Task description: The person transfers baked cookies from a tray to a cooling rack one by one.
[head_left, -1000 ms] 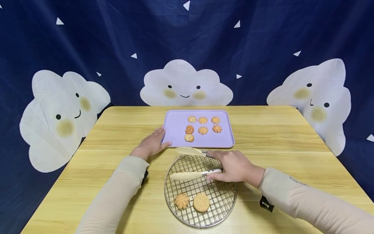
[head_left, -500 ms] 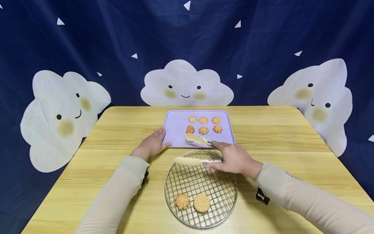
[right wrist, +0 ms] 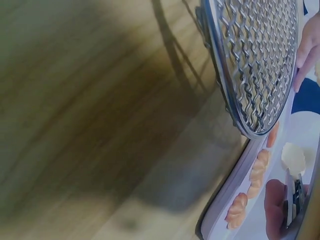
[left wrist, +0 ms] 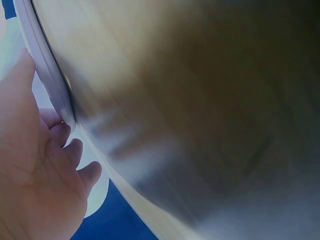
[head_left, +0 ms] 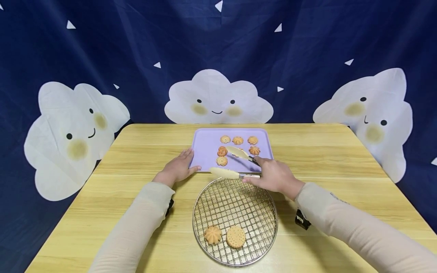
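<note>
My left hand (head_left: 178, 168) is lying spread against the tray (head_left: 205, 146); my right hand (head_left: 278, 179) is gripping tongs (head_left: 224, 173), seemingly targeting cookies (head_left: 222, 161). Next is likely needing squeezing.

Looks like a staged tabletop set; cannot tell whether home or studio. Shows in a dark blue fabric backdrop (head_left: 252, 38) with white smiling clouds (head_left: 216, 91), hung beyond the grip of the right hand (head_left: 277, 176) on cream-tipped metal tongs (head_left: 232, 174), and in a pale wood-grain table (head_left: 317, 159) below that grip, laid with a lilac rectangular tray (head_left: 206, 146) and, nearer, a round metal wire rack (head_left: 235, 209).
</note>
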`<state>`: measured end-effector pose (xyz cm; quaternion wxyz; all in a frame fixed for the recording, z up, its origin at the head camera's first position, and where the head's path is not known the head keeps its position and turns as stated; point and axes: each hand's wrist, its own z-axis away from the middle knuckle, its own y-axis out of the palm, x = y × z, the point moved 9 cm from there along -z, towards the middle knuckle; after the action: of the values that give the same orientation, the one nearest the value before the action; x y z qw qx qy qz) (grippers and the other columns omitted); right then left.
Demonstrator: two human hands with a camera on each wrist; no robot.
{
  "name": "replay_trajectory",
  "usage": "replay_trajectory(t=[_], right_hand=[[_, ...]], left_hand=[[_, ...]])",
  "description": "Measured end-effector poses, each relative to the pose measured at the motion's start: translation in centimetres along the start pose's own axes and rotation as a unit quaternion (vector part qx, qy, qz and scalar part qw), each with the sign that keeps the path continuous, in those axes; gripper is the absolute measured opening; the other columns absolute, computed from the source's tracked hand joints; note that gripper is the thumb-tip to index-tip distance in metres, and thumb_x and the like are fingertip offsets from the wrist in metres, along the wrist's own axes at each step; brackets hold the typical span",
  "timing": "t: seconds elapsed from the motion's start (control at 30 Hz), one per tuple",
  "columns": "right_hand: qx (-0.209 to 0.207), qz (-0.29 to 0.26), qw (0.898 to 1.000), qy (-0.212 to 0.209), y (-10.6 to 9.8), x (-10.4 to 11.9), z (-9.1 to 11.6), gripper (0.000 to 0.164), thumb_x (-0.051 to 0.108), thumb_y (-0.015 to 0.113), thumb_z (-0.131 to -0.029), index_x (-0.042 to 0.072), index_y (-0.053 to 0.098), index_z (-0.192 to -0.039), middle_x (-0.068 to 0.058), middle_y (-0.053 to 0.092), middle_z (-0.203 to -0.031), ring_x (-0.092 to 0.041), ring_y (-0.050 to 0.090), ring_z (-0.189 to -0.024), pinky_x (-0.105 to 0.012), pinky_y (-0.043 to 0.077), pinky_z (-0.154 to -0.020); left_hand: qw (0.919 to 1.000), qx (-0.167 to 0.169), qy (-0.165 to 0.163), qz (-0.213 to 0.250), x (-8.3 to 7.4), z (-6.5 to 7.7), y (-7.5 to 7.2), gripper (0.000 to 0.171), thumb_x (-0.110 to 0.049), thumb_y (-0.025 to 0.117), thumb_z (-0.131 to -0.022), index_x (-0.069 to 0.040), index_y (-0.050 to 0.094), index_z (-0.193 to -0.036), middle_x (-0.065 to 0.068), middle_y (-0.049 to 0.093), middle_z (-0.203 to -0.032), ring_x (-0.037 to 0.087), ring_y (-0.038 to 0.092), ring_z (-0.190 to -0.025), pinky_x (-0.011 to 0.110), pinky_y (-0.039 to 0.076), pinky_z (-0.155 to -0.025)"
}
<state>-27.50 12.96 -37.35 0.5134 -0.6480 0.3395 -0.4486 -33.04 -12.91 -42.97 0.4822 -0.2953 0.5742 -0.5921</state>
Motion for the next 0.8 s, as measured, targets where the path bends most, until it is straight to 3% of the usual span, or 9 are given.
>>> replay_trajectory(t=[0.07,0.33,0.6,0.8], right_hand=[[0.004,0.006,1.0,0.009,0.0,-0.2,-0.2,0.098,0.073,0.061,-0.074,-0.001,0.047,-0.138,-0.019,0.068,-0.097,-0.021,0.055,-0.057,-0.03,0.04,-0.04],[0.028,0.017,0.999,0.031,0.0,-0.2,-1.0,0.098,0.075,0.055,-0.077,0.0,0.046,-0.14,-0.007,0.063,-0.075,-0.019,0.05,-0.051,-0.031,0.039,-0.04],[0.051,0.045,0.997,0.041,0.1,-0.2,-1.4,0.088,0.072,0.056,-0.079,0.003,0.053,-0.134,-0.007,0.064,-0.077,-0.021,0.054,-0.057,-0.033,0.042,-0.042],[0.056,0.048,0.996,0.042,0.1,0.1,-1.5,0.077,0.068,0.059,-0.08,0.006,0.059,-0.126,0.0,0.052,-0.061,-0.019,0.05,-0.054,-0.033,0.04,-0.041]], left_hand=[[1.0,0.0,0.002,-0.003,0.0,-0.1,0.0,0.081,-0.053,0.039,-0.098,0.005,0.015,-0.149,0.019,0.01,-0.156,0.037,0.011,-0.142,0.045,0.014,-0.115],[1.0,-0.002,0.006,-0.005,-0.1,-0.1,0.0,0.08,-0.052,0.039,-0.098,0.005,0.015,-0.149,0.02,0.011,-0.156,0.037,0.012,-0.142,0.045,0.014,-0.115],[1.0,-0.002,0.003,0.004,-0.1,-0.1,-0.1,0.08,-0.052,0.04,-0.098,0.004,0.016,-0.149,0.018,0.009,-0.156,0.036,0.011,-0.142,0.046,0.014,-0.115],[1.0,-0.002,0.004,0.0,-0.1,-0.2,0.0,0.08,-0.053,0.039,-0.098,0.004,0.015,-0.149,0.018,0.008,-0.156,0.036,0.011,-0.142,0.046,0.014,-0.115]])
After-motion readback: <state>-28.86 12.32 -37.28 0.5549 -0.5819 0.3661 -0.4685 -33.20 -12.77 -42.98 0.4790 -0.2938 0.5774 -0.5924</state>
